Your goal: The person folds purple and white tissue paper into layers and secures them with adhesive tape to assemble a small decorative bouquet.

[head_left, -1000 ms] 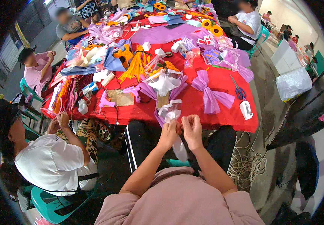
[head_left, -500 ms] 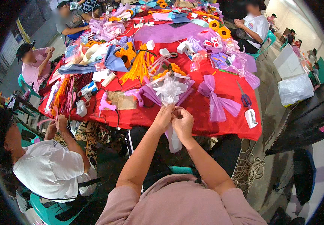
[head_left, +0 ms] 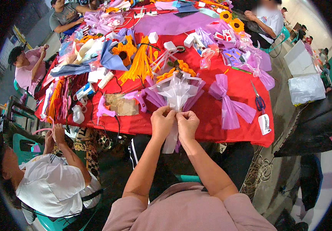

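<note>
A small bouquet [head_left: 176, 92], wrapped in sheer white and purple sheets, lies at the near edge of the red-covered table. Orange fuzzy flowers [head_left: 186, 68] show at its top. Its gathered white wrapping tail [head_left: 170, 140] hangs past the table edge. My left hand [head_left: 163, 122] pinches the narrow neck of the wrapping from the left. From the right, my right hand [head_left: 188, 124] pinches the same neck, fingers closed. Whether a thin ribbon or tie is between the fingertips I cannot make out. A gathered purple wrap bow [head_left: 229, 102] lies to the right.
Two purple glue guns [head_left: 105, 109] lie left of the bouquet beside a brown cardboard piece [head_left: 123, 104]. Scissors [head_left: 259, 101] and a white tape dispenser [head_left: 264, 124] lie at the right edge. Orange pipe cleaners [head_left: 139, 63] are heaped behind. A co-worker [head_left: 54, 181] sits close on the left.
My hands have drawn slightly apart, with the fingertips now on either side of the bouquet's neck. The view has shifted a little. The co-worker at left still handles a pink strip.
</note>
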{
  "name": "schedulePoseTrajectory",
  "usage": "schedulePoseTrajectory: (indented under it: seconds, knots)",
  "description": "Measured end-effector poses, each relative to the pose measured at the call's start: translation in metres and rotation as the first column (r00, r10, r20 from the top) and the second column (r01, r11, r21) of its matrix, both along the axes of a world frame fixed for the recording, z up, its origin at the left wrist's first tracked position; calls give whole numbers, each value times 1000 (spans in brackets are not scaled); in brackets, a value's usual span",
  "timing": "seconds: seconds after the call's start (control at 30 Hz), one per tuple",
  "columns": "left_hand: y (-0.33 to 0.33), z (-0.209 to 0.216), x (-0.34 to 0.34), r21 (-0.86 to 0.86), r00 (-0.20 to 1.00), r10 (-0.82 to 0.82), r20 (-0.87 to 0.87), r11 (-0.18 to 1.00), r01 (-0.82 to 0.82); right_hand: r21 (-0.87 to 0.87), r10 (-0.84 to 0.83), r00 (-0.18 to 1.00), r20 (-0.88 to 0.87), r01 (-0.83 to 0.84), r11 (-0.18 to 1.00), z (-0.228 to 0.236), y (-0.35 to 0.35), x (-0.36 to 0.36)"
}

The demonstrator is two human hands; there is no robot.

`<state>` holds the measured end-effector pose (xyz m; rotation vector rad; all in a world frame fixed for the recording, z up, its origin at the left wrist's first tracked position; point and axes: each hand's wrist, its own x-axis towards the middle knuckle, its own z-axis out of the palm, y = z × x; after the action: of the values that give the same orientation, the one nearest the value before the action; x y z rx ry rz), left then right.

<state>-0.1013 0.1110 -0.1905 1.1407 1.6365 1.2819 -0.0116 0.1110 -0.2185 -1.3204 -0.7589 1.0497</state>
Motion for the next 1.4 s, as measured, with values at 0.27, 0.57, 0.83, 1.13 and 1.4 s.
schedulePoseTrajectory:
  seconds: [0.27, 0.57, 0.83, 1.13, 1.4]
  knots:
    - [11, -18, -6, -5, 968, 168, -184, 985, -171, -46, 56, 896, 440, -39, 998, 3, 8, 0]
    - [15, -10, -4, 47, 928, 163, -336, 987, -156, -54, 161, 534, 830, -209, 976, 15, 18, 2]
    - [23, -3, -3, -48, 943, 110, -315, 990, -131, 38, 68, 544, 836, -182, 983, 17, 29, 9]
    - [15, 0, 2, -96, 949, 115, -294, 984, -149, 89, 39, 613, 789, -177, 980, 6, 31, 11]
    - [9, -15, 7, 14, 915, 169, -366, 984, -176, 167, 38, 702, 711, -221, 961, 5, 29, 11]
